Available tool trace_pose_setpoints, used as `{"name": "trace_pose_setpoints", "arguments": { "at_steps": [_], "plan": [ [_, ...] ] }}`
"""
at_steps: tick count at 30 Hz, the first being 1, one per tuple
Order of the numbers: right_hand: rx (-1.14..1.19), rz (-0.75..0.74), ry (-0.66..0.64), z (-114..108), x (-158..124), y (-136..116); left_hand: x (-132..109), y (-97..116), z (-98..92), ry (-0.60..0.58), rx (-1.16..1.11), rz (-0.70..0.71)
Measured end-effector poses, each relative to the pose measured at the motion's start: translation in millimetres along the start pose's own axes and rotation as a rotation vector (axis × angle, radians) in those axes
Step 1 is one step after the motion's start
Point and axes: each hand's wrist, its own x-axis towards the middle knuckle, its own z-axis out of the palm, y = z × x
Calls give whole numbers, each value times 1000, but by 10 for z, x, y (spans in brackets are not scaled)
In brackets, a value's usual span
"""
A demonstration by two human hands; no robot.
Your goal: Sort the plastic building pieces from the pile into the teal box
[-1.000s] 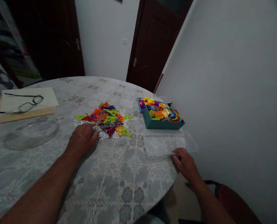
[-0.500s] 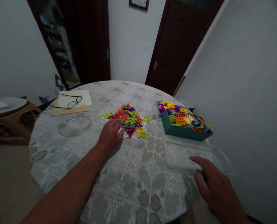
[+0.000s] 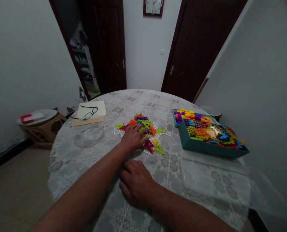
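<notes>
My left hand point(image 3: 134, 138) lies flat on a colourful star-like cluster of interlocking plastic pieces point(image 3: 145, 124), its fingers spread and covering the near left part. Orange, lime green, purple and red pieces make up the cluster, with white lattice pieces point(image 3: 168, 133) sticking out round its edge. Close to my left forearm, my right hand point(image 3: 136, 180) rests on the tablecloth with its fingers curled in. Nothing shows in the right hand, though its palm is hidden.
Teal boxes point(image 3: 206, 149) of bright pieces stand on the right, behind a clear plastic cover point(image 3: 215, 180). A round clear lid point(image 3: 89, 137) lies on the left. Beyond it, glasses point(image 3: 91, 113) sit on papers point(image 3: 100, 104). The round table point(image 3: 136, 98) has a patterned cloth.
My right hand has come left from over the clear plastic cover to the table beside my left forearm. My left hand now reaches farther over the cluster. The view has shifted.
</notes>
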Motion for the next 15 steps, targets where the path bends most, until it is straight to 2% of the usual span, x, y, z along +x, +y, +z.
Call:
{"name": "trace_pose_setpoints", "arguments": {
  "at_steps": [5,8,11,15],
  "plan": [
    [91,1,21,-21,-65,55,-4,-404,43,31,59,-168],
    [115,16,20,-27,-52,66,-98,-581,45,53,87,-209],
    [122,15,25,-17,-36,72,-255,-625,44,56,98,-215],
    [146,25,38,-20,-43,72,-466,-493,35,42,114,-222]
  ]
}}
